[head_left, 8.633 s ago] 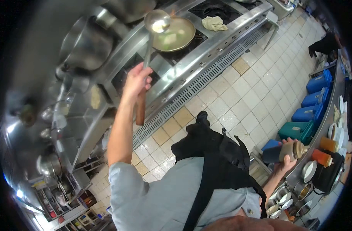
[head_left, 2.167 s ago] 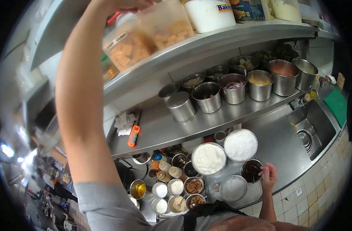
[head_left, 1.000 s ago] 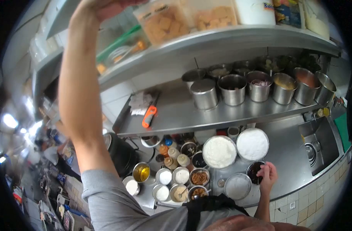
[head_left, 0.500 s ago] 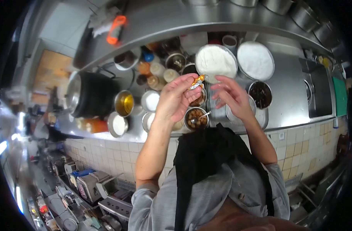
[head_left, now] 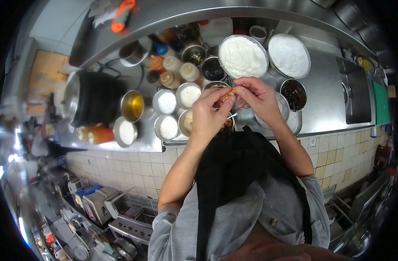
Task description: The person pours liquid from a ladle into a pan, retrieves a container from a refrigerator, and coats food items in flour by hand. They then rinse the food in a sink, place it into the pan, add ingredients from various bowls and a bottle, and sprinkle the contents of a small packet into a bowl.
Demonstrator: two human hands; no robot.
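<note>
A small gold foil wrapper (head_left: 228, 95) is pinched between both hands above the counter; whatever it may contain is hidden. My left hand (head_left: 210, 114) grips one side of it between thumb and fingers. On the other side, the thumb and fingertips of my right hand (head_left: 260, 101) close on its end. Beneath my hands, partly covered, is a metal bowl of brown pieces (head_left: 227, 125) with a spoon handle sticking out. Just beyond them stands a large bowl of white powder (head_left: 243, 56).
Left of my hands are small bowls of white powder (head_left: 167, 102), a pot of yellow liquid (head_left: 132, 106), squeeze bottles (head_left: 172, 65) and a large black pot (head_left: 94, 99). To the right are a second white-filled bowl (head_left: 289, 55), a dark-filled bowl (head_left: 294, 95) and a sink (head_left: 360, 93).
My right hand has moved left and its fingers have closed on the foil wrapper, which only my left hand held before. The view has shifted slightly.
</note>
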